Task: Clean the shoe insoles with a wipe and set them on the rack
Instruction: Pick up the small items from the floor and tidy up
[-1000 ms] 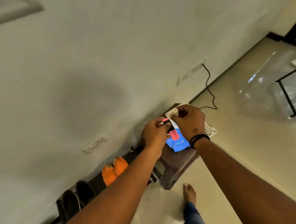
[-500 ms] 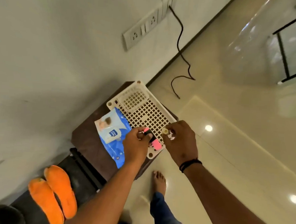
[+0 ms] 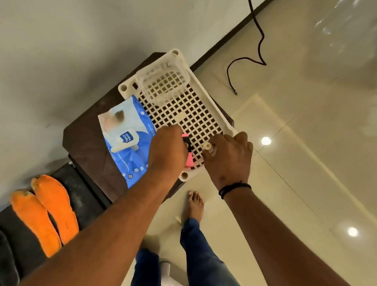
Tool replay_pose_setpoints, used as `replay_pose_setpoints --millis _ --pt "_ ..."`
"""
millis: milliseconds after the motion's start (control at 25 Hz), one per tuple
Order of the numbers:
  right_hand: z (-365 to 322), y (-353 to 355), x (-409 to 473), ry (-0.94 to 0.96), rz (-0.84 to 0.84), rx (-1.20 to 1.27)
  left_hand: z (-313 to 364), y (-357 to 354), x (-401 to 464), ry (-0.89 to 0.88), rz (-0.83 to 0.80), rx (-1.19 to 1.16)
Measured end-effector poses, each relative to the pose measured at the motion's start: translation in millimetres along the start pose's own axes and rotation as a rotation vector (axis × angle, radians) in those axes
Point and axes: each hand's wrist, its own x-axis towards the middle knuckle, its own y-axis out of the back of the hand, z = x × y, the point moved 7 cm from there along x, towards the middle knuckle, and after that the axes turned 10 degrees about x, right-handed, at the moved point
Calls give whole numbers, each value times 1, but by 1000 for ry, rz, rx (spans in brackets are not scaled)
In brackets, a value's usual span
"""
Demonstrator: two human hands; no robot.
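Head view: a white plastic rack (image 3: 198, 112) with a square-hole grid lies flat on a dark brown desk (image 3: 85, 141) that stands against the wall (image 3: 68, 38). A small basket (image 3: 162, 82) of the same white plastic sits at the rack's far end. Just beside the rack, partly overlapping its left edge, lies a blue and white pack of wipes (image 3: 126, 139) with its white flap lid facing up.

The left hand (image 3: 168, 155) is curled over the near part of the rack, fingers closed around a pink and black object (image 3: 189, 151) that shows only in part; what it is cannot be told. The right hand (image 3: 229, 158) is close beside it at the rack's near right edge, fingers curled round a small cream cap-like piece (image 3: 207, 146). A black band (image 3: 234, 188) circles the right wrist.

The 2 orange insoles (image 3: 46, 212) lie side by side on a dark low shelf (image 3: 76, 185) to the lower left, well apart from the rack and from both hands.

A black cable (image 3: 257, 48) trails over the glossy cream floor (image 3: 303, 149) beyond the desk. The person's bare foot (image 3: 195, 205) and a blue trouser leg (image 3: 201, 253) show below the desk.
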Motion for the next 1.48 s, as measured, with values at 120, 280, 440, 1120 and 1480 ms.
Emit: replay_pose_setpoints --millis 120,280,440,1120,1480 --pt "-2 -2 4 14 -47 -29 2 2 0 -56 30 28" --pt "-5 -2 3 -18 -76 -85 7 -8 -8 -79 2 109" --pt "-26 2 -5 10 -25 -110 -1 4 -16 -59 50 71" --pt "-432 -140 -256 610 -410 379 -427 42 -283 730 758 -1049" --pt "-607 -325 -592 967 -933 262 -690 -44 -556 1297 1086 -1139"
